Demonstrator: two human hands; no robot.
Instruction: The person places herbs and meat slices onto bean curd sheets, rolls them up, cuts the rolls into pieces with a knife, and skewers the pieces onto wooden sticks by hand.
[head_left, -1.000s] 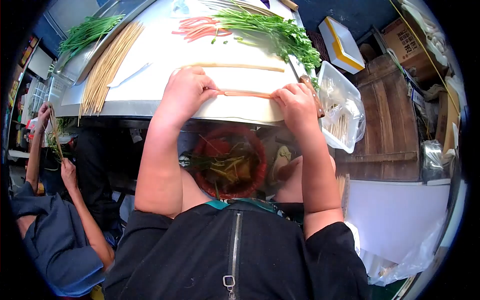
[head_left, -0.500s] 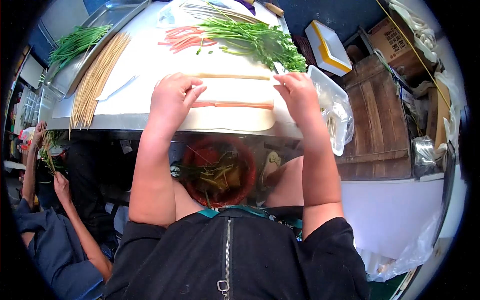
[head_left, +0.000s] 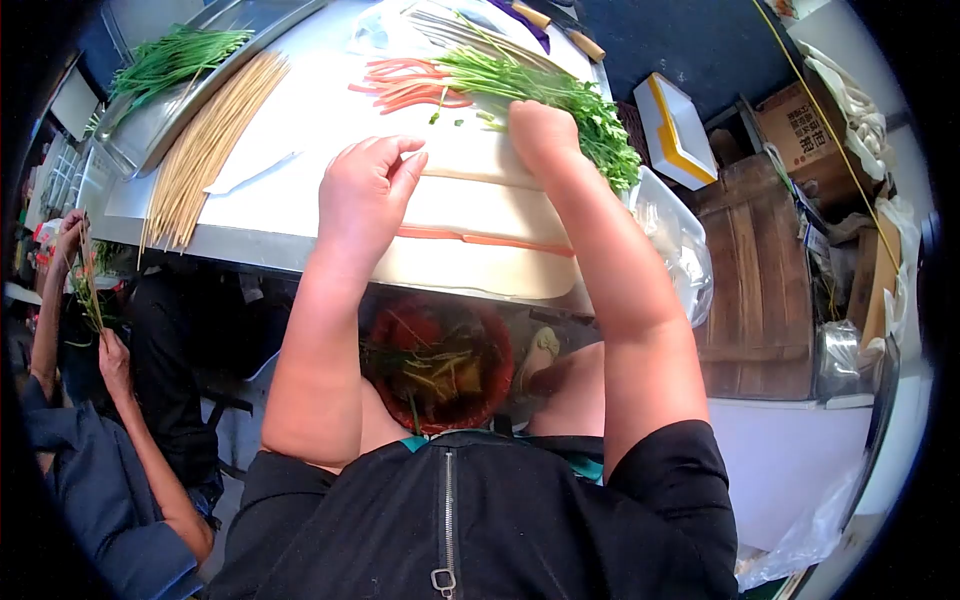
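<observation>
Above the pale sheets my left hand [head_left: 375, 190] is raised with thumb and forefinger apart, holding nothing. My right hand [head_left: 543, 132] reaches to the green leafy stalks [head_left: 560, 92]; its fingers are curled and partly hidden, so any held piece cannot be made out. Below the hands, a thin orange-red strip [head_left: 480, 239] lies along the nearest pale sheet [head_left: 480, 270]. Another pale sheet [head_left: 480, 200] lies just behind it. Red strips [head_left: 410, 85] sit to the left of the leafy stalks, with small green bits beside them.
Wooden skewers [head_left: 215, 150], a white-bladed knife [head_left: 255, 173] and a metal tray [head_left: 150, 150] with green stalks [head_left: 180, 60] are at the left. A plastic-lined container [head_left: 675, 240] stands right. A red basin [head_left: 440, 365] is below. At left a co-worker's hands [head_left: 115, 360] hold skewers.
My right hand has moved from the orange-red strip's right end up to the leafy stalks. My left hand has let go of the strip and lifted slightly. The view has shifted.
</observation>
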